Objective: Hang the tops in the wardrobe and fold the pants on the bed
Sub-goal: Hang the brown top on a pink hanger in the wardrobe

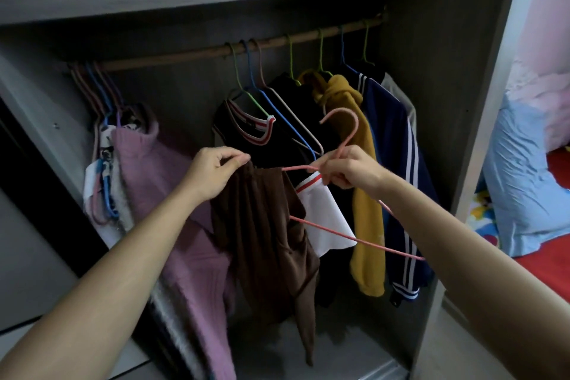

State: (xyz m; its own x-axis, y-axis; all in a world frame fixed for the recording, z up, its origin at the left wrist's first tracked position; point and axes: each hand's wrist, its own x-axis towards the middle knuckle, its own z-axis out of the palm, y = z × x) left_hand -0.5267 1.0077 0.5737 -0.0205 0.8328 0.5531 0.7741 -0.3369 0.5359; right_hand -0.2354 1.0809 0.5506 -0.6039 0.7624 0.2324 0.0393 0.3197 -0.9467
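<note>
A brown top (pixel 265 244) hangs in front of the open wardrobe, partly threaded onto a pink hanger (pixel 342 136). My left hand (pixel 212 173) pinches the top's upper edge at its left. My right hand (pixel 348 170) grips the hanger just below its hook, with the hanger's lower bar (pixel 354 239) sticking out to the right of the cloth. The wooden rail (pixel 197 52) runs across the wardrobe above both hands.
On the rail hang a black top with red-and-white collar (pixel 262 129), a mustard hoodie (pixel 364 163), a navy striped jacket (pixel 398 163) and, at left, a mauve sweater (pixel 172 194) beside several bare hangers (pixel 101 92). A bed with red sheet (pixel 549 271) lies at right.
</note>
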